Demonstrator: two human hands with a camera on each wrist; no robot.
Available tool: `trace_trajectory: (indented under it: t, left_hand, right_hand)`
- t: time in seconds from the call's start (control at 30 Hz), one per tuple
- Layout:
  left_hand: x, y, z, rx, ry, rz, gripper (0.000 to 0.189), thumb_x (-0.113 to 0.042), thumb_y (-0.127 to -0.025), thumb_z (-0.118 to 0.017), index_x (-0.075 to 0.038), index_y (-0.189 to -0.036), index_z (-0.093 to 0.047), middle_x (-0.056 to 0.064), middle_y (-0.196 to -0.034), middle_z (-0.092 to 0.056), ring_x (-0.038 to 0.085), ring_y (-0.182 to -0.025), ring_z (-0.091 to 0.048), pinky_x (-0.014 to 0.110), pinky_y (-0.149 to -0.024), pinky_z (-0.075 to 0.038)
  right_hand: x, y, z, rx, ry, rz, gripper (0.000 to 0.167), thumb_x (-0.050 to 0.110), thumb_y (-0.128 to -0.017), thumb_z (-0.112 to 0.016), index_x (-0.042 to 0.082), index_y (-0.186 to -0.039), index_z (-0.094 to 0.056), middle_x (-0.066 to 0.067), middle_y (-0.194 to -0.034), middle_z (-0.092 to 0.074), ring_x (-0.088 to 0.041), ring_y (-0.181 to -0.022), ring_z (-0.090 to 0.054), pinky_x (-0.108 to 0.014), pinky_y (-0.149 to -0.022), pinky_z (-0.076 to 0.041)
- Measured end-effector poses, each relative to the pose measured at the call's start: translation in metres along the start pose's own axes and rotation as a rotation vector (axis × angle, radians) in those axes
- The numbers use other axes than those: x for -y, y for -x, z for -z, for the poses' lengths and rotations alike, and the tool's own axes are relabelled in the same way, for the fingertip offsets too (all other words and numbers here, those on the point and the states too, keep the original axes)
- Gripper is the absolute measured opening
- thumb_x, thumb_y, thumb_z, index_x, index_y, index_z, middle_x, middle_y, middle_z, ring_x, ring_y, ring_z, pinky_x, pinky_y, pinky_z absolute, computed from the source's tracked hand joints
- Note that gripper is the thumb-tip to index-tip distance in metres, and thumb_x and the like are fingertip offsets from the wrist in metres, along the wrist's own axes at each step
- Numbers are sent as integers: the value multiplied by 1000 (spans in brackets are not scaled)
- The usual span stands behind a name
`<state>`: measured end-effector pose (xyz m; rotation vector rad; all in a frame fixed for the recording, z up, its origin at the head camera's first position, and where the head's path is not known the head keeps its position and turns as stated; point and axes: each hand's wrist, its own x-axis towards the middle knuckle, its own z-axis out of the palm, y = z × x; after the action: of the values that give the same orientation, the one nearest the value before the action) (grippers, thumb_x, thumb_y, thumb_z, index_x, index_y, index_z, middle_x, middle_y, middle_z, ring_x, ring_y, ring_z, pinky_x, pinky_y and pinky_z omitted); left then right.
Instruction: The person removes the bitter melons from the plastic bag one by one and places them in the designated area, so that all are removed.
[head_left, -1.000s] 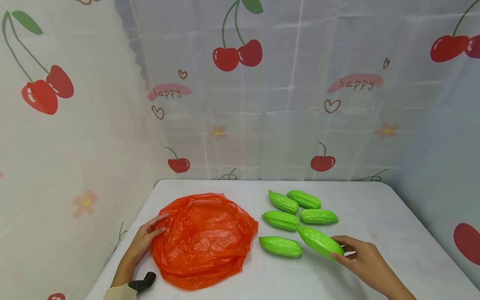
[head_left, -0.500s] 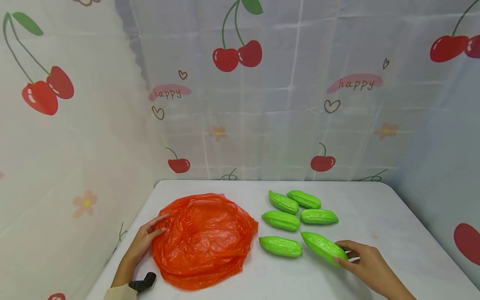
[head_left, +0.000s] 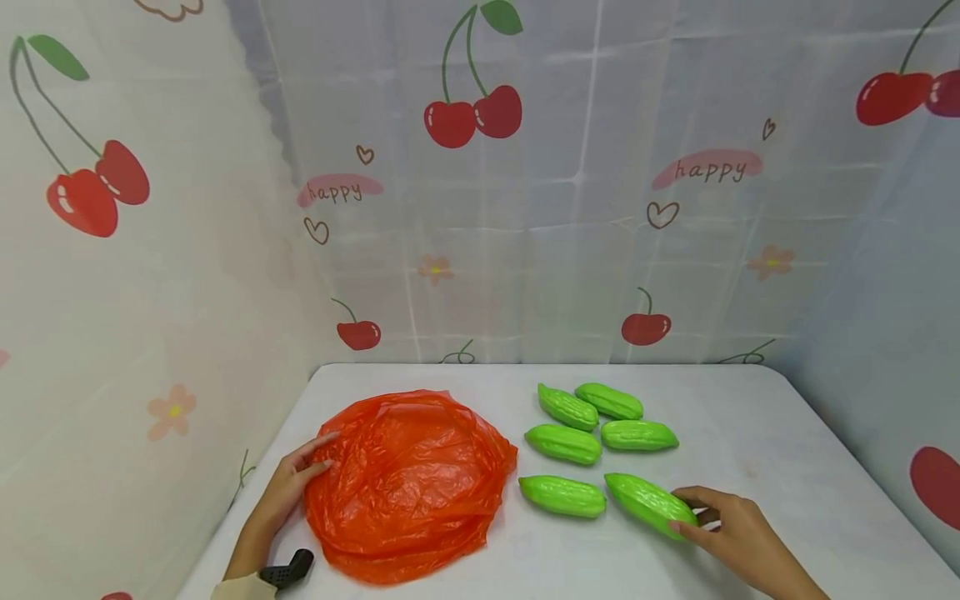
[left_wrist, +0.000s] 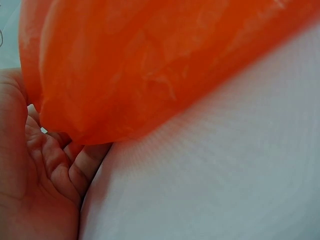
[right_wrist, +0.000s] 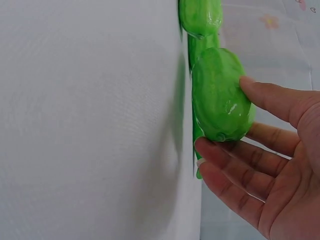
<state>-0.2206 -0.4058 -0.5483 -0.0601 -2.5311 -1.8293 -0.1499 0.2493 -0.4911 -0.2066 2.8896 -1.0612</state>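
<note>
In the head view a bright green ribbed bitter melon (head_left: 647, 502), probably a plastic one, is held by its near end in my right hand (head_left: 731, 529). The thumb presses one side and the fingers the other, as the right wrist view shows on the melon's blunt end (right_wrist: 222, 95). A crumpled red-orange plastic bag (head_left: 412, 492) lies spread on the left. My left hand (head_left: 283, 492) rests its fingers on the bag's left edge. In the left wrist view the bag (left_wrist: 135, 65) droops over the palm and hides the fingertips.
Several more bitter melons lie right of the bag: a near one (head_left: 562, 497), and others in a group behind, among them a middle one (head_left: 564, 443). All rest on a white table (head_left: 765, 450). A cherry-print curtain (head_left: 525, 217) stands behind. Black device (head_left: 288, 570) sits at the left wrist.
My right hand has lowered the bitter melon toward the table, a little closer to me and to the right. The left hand and bag stay where they were; the view tilts slightly.
</note>
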Motion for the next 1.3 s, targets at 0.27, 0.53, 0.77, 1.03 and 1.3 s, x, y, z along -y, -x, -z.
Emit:
trace_trajectory:
  t: [0.27, 0.53, 0.77, 1.03, 1.3]
  left_hand:
    - [-1, 1, 0, 0, -15, 4, 50, -19, -101, -61, -8, -149, -51, 14, -162, -35, 38, -152, -18, 58, -117, -20]
    - [1, 0, 0, -5, -35, 6, 51, -23, -101, -62, -10, -149, -52, 12, -161, -37, 36, -152, -22, 53, -117, -23]
    - [0, 0, 0, -7, -9, 17, 52, -21, -100, -63, -9, -149, -51, 13, -161, -35, 36, -152, -20, 57, -117, -21]
    - [0, 2, 0, -9, 4, -1, 56, -20, -101, -63, -11, -153, -45, 13, -162, -35, 18, -146, -34, 20, -107, -38]
    - [0, 4, -2, -45, 20, -21, 66, -27, -102, -63, -26, -160, -33, 24, -152, -45, -5, -110, -59, 22, -87, -54]
  right_hand:
    - [-9, 1, -3, -7, -20, -31, 51, 35, -79, -87, 7, -120, -72, -9, -114, -72, -14, -84, -67, -26, -66, -54]
    - [-19, 1, -3, -9, -106, -102, 57, 38, -79, -86, 8, -124, -72, -9, -118, -72, -17, -89, -66, -27, -69, -54]
    - [-25, -1, -4, 26, -150, -146, 56, 37, -81, -85, 5, -125, -70, -8, -117, -72, -17, -91, -67, -27, -72, -54]
    - [-27, 0, -5, 19, -129, -131, 53, 38, -83, -83, 7, -124, -70, -5, -115, -73, -15, -91, -65, -28, -73, -52]
    - [-25, 1, -4, 10, -104, -111, 55, 38, -82, -84, 5, -124, -70, -7, -117, -72, -16, -92, -65, -29, -71, -51]
